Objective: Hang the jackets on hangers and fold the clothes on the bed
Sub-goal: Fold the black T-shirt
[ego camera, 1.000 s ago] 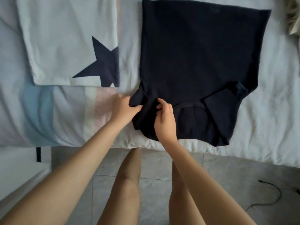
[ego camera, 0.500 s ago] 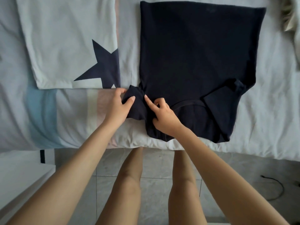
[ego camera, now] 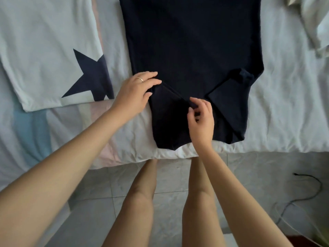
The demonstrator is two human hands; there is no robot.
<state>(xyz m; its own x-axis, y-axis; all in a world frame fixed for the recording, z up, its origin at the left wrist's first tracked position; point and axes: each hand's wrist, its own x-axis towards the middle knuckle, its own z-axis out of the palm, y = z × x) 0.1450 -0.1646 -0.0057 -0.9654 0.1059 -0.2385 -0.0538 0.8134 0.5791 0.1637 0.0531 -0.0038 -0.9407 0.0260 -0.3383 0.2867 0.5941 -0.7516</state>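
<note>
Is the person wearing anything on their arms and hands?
Both arms are bare, with no sleeves showing. The left hand has a thin gold-coloured ring on one finger. The right hand shows no ring, and neither wrist has a watch or bracelet.

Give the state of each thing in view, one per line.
navy shirt, flat on the bed, both sleeves folded inward.
left hand, open, pressing the shirt's edge.
right hand, pinching the folded sleeve.
star shirt, lying flat, untouched.
white cloth, crumpled at the corner.
</note>
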